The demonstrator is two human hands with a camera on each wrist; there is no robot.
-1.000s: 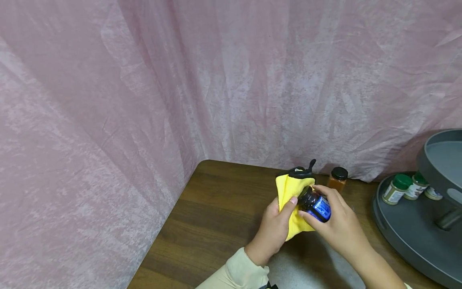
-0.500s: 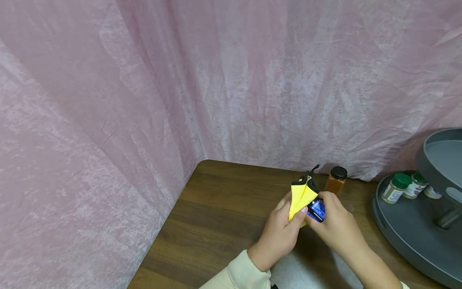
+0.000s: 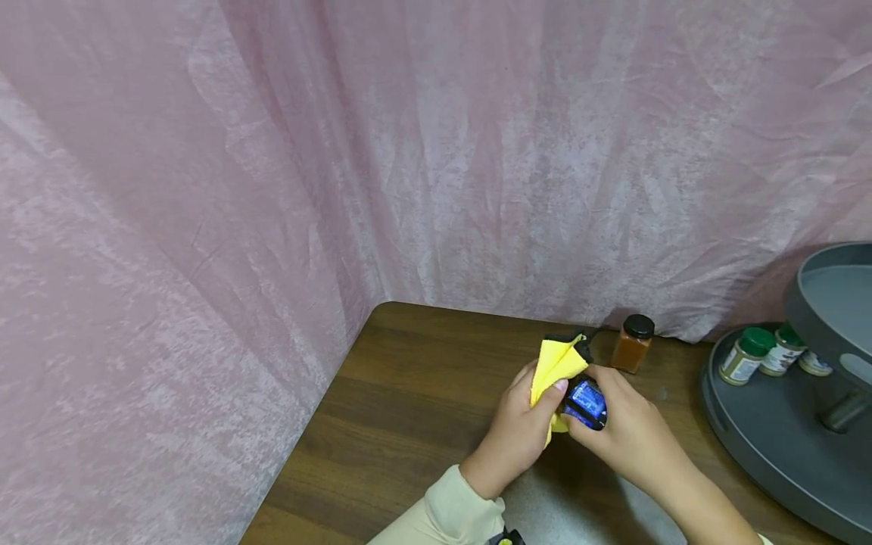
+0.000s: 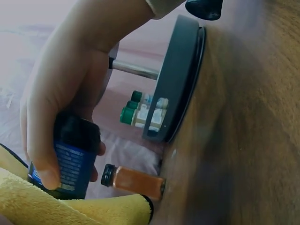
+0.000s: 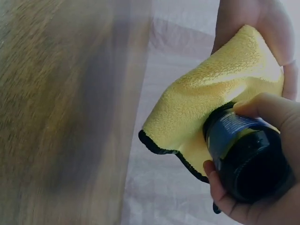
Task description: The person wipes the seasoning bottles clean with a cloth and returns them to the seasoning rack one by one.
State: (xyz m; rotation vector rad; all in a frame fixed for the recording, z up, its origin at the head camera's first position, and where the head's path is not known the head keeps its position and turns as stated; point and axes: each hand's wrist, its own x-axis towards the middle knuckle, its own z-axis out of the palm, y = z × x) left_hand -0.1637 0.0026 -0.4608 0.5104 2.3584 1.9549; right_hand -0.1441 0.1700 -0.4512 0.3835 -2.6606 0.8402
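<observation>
Now slightly further left, right hand point(image 3: 628, 424) grips blue-labelled jar point(image 3: 587, 401), left hand point(image 3: 514, 428) yellow cloth point(image 3: 555, 365); standing jar point(image 3: 630, 350) holds orange-brown contents.

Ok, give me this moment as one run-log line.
left hand: holds yellow cloth | right hand: grips blue-labelled jar | contact: cloth against jar | nearby: orange-brown bottle upright on table

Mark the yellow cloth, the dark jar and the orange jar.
Yellow cloth point(image 5: 206, 91), right wrist view: its plush face.
Dark jar point(image 3: 587, 400), head view: its blue label.
Orange jar point(image 3: 630, 350), head view: its side.
</observation>
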